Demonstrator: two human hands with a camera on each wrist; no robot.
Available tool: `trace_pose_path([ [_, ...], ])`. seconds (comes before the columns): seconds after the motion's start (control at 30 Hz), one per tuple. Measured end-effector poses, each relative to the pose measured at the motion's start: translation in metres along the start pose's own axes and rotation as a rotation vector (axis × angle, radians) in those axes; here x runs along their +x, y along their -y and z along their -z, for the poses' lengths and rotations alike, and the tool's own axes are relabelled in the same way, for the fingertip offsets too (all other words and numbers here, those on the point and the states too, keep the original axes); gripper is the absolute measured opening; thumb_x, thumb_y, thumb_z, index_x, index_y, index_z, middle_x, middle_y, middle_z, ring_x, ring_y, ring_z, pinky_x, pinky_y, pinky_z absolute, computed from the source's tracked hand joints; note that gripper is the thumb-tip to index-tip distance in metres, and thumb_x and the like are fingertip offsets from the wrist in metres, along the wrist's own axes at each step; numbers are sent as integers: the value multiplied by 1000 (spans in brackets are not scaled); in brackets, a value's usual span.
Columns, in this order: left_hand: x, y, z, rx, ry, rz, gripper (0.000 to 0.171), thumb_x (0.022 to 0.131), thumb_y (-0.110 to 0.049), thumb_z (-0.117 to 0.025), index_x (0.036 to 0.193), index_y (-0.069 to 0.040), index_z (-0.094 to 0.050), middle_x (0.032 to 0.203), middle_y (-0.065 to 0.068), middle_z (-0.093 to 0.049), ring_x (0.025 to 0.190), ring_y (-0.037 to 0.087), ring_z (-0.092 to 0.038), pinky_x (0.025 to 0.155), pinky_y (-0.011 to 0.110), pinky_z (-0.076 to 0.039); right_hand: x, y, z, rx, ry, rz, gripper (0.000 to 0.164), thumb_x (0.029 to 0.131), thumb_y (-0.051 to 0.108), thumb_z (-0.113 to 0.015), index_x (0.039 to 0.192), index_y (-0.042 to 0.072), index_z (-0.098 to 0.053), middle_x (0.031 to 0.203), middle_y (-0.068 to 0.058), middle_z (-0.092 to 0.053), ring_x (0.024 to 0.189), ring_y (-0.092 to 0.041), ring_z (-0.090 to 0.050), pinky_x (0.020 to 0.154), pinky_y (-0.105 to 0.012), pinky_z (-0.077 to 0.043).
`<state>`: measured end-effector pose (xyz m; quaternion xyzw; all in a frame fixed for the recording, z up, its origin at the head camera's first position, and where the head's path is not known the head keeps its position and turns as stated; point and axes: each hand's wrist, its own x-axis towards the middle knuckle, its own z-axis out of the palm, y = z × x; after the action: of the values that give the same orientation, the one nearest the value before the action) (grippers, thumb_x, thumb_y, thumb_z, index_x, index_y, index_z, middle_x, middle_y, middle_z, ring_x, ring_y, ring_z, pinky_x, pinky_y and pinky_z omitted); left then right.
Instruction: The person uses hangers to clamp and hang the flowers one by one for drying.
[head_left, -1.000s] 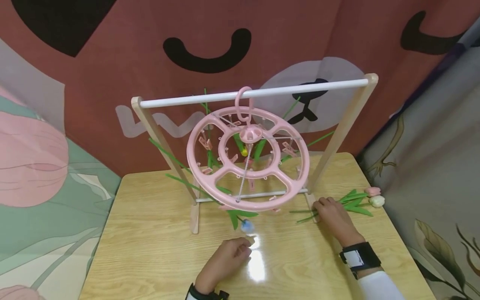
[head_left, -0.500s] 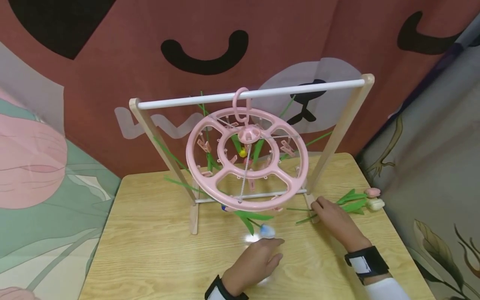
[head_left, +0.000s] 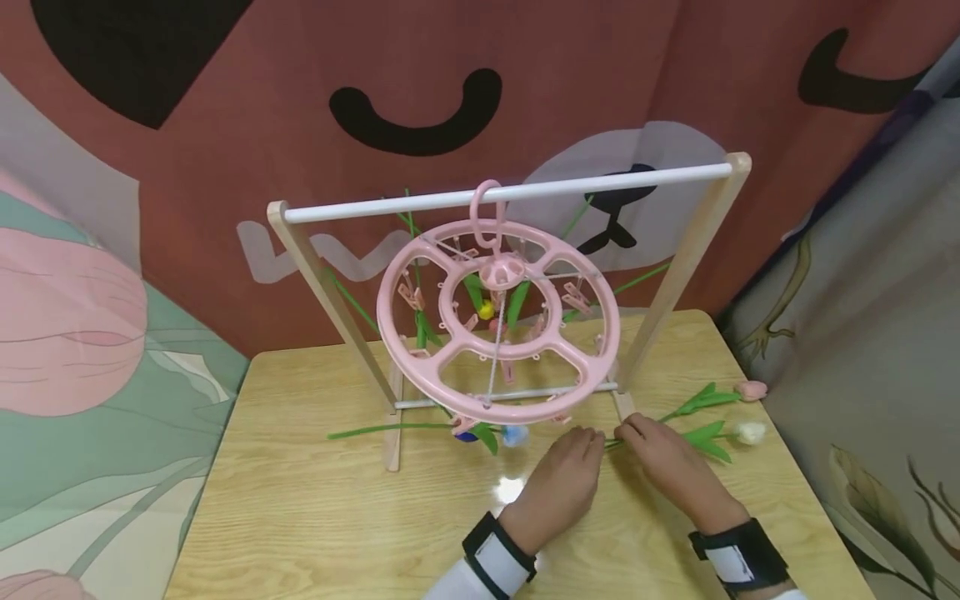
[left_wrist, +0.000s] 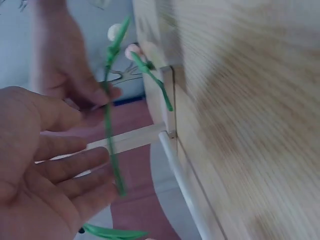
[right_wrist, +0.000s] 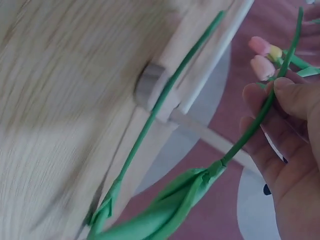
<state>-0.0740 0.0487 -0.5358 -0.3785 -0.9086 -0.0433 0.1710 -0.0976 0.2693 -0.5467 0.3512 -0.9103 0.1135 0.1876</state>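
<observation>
Between thumb and forefinger, my right hand (head_left: pixel 671 467) pinches the green stem (right_wrist: pixel 262 112) of an artificial white tulip (head_left: pixel 750 432), raised off the table. Close beside it, my left hand (head_left: pixel 562 479) has its fingers relaxed and apart around the lower end of that stem (left_wrist: pixel 112 145). A pink tulip (head_left: pixel 752 390) lies on the table to the right, its stem (right_wrist: pixel 150 120) crossing the stand's foot. Over the table, a round pink clip hanger (head_left: pixel 498 408) dangles from a white bar; a light blue tulip (head_left: pixel 514 435) hangs under its front rim, left of my left hand.
Wooden posts (head_left: pixel 693 242) carry the white bar (head_left: pixel 622 177), with a lower rod (head_left: pixel 558 390) between them. More tulips, one with a yellow bloom (head_left: pixel 487 310), hang from the hanger's clips (head_left: pixel 577 297). Printed curtains (head_left: pixel 570 92) close off the back of the wooden table (head_left: pixel 300 500).
My left hand has moved right and forward, up to my right hand. The white tulip has come apart from the pink one in my right hand's pinch. The hanging blue tulip has swung.
</observation>
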Motion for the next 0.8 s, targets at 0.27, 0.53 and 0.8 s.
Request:
trace_pose_path([
  [0.27, 9, 5, -8, 127, -23, 4, 16, 92, -10, -74, 107, -10, -71, 88, -4, -68, 76, 8, -62, 65, 19, -54, 11, 13, 2, 77, -64, 13, 18, 93, -10, -65, 102, 6, -68, 96, -4, -61, 78, -14, -62, 63, -28, -57],
  [0.53, 11, 13, -5, 103, -69, 6, 7, 87, -8, -74, 89, -14, -72, 77, -5, -63, 67, 7, -57, 55, 17, -50, 10, 12, 4, 134, -99, 4, 56, 113, 31, -19, 102, 7, -69, 96, -2, -64, 81, -12, -64, 67, -26, -58],
  [0.8, 9, 22, 9, 3, -22, 41, 13, 83, -1, -78, 86, -12, -73, 76, -3, -64, 66, 7, -61, 56, 15, -52, -14, -14, 9, 150, -55, -158, 22, 99, 33, -66, 101, 13, -73, 100, 1, -71, 90, -17, -69, 75, -35, -60],
])
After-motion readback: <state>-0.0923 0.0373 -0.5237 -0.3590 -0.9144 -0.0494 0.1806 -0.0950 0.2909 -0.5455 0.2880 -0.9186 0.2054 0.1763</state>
